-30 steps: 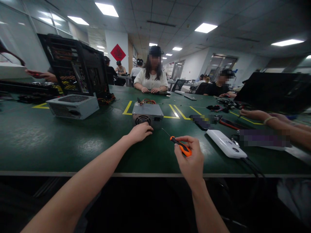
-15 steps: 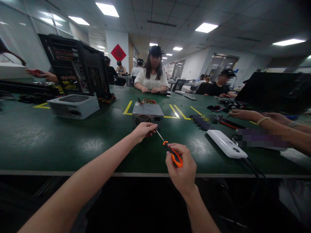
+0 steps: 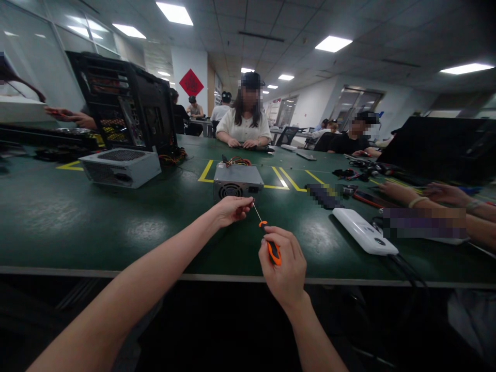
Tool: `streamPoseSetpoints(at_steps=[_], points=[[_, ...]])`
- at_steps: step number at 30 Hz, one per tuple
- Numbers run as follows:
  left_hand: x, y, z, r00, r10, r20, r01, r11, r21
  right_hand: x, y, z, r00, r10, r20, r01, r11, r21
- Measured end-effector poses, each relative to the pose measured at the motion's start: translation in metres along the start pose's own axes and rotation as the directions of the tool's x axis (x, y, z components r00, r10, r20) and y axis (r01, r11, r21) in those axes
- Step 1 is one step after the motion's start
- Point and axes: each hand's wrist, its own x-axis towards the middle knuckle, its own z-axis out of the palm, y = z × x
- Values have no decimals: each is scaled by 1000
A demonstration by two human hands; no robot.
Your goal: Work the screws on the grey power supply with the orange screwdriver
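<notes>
My right hand (image 3: 284, 263) is wrapped round the orange and black handle of a screwdriver (image 3: 274, 252). Its thin metal shaft slants up and left to the fingertips of my left hand (image 3: 234, 211). Those fingers are pinched together at the screwdriver's tip; whatever they hold is too small or hidden to make out. Just behind my left hand stands a grey computer power supply (image 3: 238, 177), with a round fan grille and a socket on its near face and coloured cables on top. My left hand covers part of its lower edge.
Left on the green table (image 3: 96, 232) are a second power supply (image 3: 124, 168) and a black computer case (image 3: 127, 103). A white power strip (image 3: 364, 231) lies to the right, near a co-worker's hands (image 3: 403, 194) and a black monitor (image 3: 445, 147). Another person (image 3: 244, 124) sits opposite.
My right hand has turned the screwdriver handle slightly and shifted a little left, so the shaft stands steeper. My left hand keeps its pinch at the tip. The co-worker's hands on the right have moved.
</notes>
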Motion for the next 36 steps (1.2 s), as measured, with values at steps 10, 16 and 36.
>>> streamPoseSetpoints(at_steps=[10, 16, 36], points=[[0, 1, 1, 999, -34, 22, 35, 998, -59, -2, 0, 0, 1000, -13, 4, 13, 999, -50], [1, 1, 1, 999, -45, 29, 48, 994, -99, -3, 0, 1, 1000, -27, 11, 28, 997, -66], [10, 1, -1, 1000, 10, 1, -10, 985, -170, 18, 3, 8, 983, 17, 180, 0, 996, -93]])
